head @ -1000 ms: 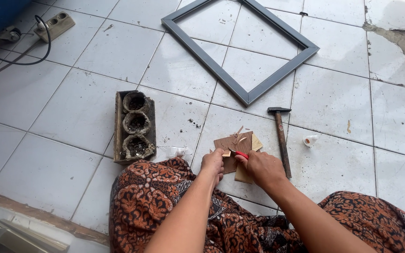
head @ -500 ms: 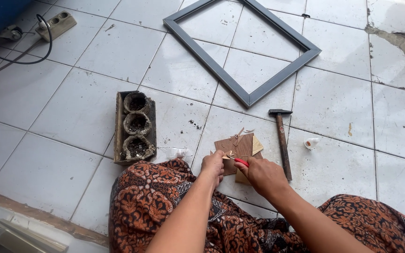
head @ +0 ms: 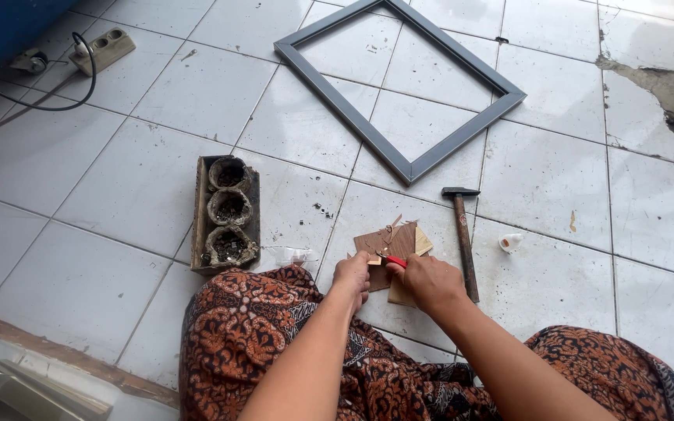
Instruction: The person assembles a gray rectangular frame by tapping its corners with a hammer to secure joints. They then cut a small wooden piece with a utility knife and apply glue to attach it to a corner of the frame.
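I sit on a white tiled floor with patterned brown cloth over my knees. My left hand [head: 351, 274] presses down on small brown wooden pieces [head: 391, 243] lying on the tile in front of me. My right hand [head: 429, 282] grips a red-handled tool [head: 394, 260], its tip on the wood pieces; the tool's kind is hard to tell. A hammer [head: 463, 240] with a wooden handle lies on the floor just right of my right hand.
A grey rectangular frame [head: 399, 160] lies farther ahead. A wooden tray [head: 201, 226] with three small bowls of dark bits stands to the left. A small white cap [head: 510, 242] lies right of the hammer. A power strip [head: 104, 50] and cables sit far left.
My hands stay on the wood pieces; the right hand with the red tool has shifted slightly. Nothing else has moved.
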